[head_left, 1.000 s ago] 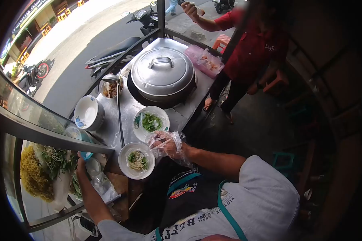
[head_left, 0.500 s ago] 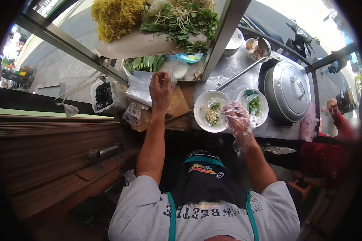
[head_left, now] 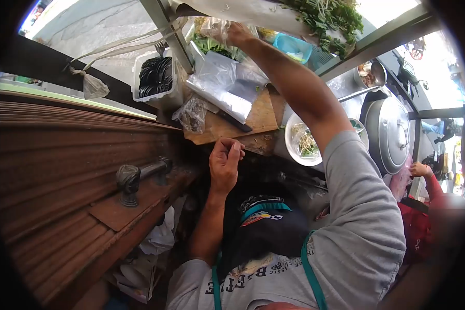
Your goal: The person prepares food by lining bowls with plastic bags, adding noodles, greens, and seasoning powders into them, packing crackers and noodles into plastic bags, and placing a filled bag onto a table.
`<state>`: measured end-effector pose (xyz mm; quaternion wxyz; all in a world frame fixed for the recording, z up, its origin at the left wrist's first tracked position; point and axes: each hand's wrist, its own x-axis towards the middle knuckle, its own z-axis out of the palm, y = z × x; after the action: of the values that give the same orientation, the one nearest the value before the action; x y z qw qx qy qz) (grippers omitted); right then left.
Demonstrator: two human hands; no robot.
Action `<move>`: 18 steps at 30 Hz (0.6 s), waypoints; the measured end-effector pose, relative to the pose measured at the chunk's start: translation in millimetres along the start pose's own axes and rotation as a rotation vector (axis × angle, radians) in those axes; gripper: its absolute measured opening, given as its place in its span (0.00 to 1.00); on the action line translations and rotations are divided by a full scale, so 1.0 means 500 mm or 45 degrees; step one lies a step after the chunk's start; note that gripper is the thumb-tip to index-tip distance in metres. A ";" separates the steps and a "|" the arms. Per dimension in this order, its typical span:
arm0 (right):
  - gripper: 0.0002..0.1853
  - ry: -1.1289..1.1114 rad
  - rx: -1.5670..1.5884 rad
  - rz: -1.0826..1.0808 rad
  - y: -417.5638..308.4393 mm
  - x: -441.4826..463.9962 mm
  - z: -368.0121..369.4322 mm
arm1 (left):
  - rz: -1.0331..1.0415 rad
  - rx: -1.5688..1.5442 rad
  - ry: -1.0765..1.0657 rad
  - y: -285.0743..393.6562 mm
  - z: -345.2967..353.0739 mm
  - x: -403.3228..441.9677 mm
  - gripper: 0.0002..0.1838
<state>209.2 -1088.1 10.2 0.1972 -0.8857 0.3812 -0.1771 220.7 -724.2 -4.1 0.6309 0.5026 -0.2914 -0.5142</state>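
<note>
My right hand [head_left: 227, 32], covered by a clear plastic bag, reaches far forward to the leafy greens [head_left: 212, 46] behind the frame post. Its fingers are partly hidden, so I cannot tell what they grip. My left hand [head_left: 225, 164] hovers at the near edge of the wooden cutting board [head_left: 266, 116], fingers curled in with nothing visible in them. Clear plastic bags [head_left: 235, 101] lie on the board, above a dark blade [head_left: 236, 122]. Right of the board, a white bowl [head_left: 290, 147] lined with plastic holds sprouts and greens. My right arm partly covers a second bowl [head_left: 365, 138].
A lidded metal pot [head_left: 392, 134] stands at right, near a long-handled ladle [head_left: 380, 73]. A white tub [head_left: 136, 85] holds black spoons at left. A blue tray [head_left: 300, 46] sits at the back. Metal posts [head_left: 173, 36] frame the stall. A person in red [head_left: 418, 222] is at right.
My right hand has left the bowls and swung forward and left to the greens. My left hand has drawn back from above the plastic bags toward me. The view has shifted left.
</note>
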 end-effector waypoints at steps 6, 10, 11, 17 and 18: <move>0.19 0.002 -0.152 0.107 0.006 0.072 0.029 | 0.045 -0.192 0.042 0.015 -0.013 0.091 0.07; 0.20 0.095 -0.033 0.062 0.023 0.043 -0.005 | 0.009 -0.440 0.017 0.038 0.020 0.189 0.11; 0.21 0.116 -0.002 0.049 0.027 0.030 -0.015 | -0.014 -0.496 0.045 0.047 0.032 0.207 0.12; 0.23 0.100 0.157 -0.001 0.044 -0.084 -0.086 | -0.094 -0.935 0.192 0.051 0.053 0.294 0.28; 0.23 0.061 0.153 0.004 0.047 -0.097 -0.095 | -0.079 -1.015 0.153 0.054 0.051 0.301 0.29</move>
<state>141.5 -1076.9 31.9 0.2412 -0.8672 0.3757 -0.2205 253.2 -875.5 7.1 0.7765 0.2564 -0.0163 -0.5753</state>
